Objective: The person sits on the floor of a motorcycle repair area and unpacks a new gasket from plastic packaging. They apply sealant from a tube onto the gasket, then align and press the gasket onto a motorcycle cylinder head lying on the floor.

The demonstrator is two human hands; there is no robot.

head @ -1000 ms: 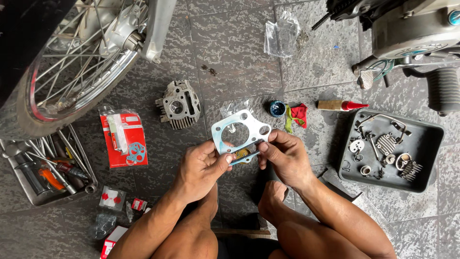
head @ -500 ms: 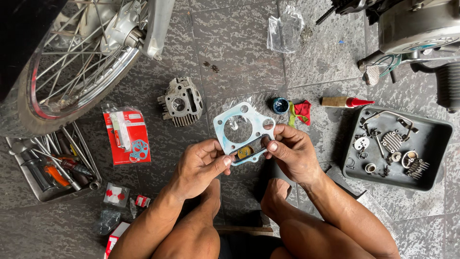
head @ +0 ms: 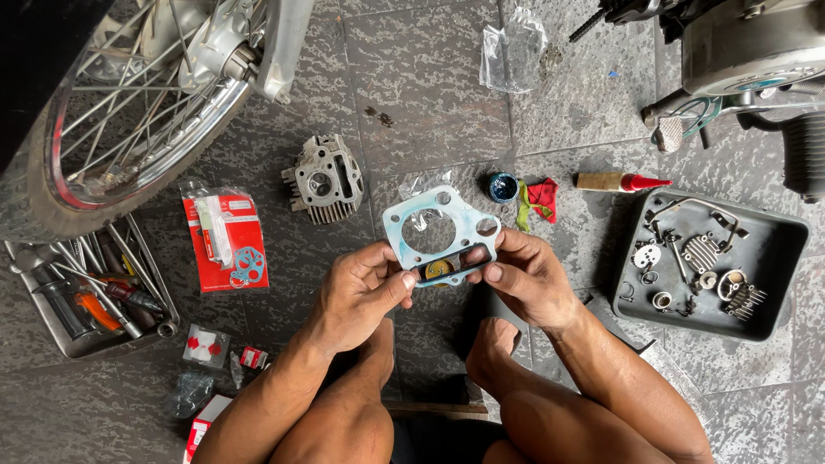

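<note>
I hold a flat pale-blue engine gasket [head: 440,230] with a large round hole and several small holes, above the stone floor. My left hand [head: 361,292] pinches its lower left edge. My right hand [head: 524,277] grips its lower right edge, fingers on the dark rectangular opening. A grey finned cylinder head [head: 324,179] lies on the floor just beyond the gasket. A small blue round tin [head: 503,186] and red rag [head: 541,198] lie to the right of it.
A spoked motorcycle wheel [head: 129,112] fills the top left; the engine [head: 756,43] is at top right. A dark tray [head: 773,266] of small metal parts sits at right, a tool tray [head: 86,292] at left. A red gasket packet [head: 225,241], a sealant tube [head: 619,181] and a clear bag [head: 514,53] lie around.
Both hands keep hold of the gasket and have tilted it slightly; the view has shifted a little. Nothing else moved.
</note>
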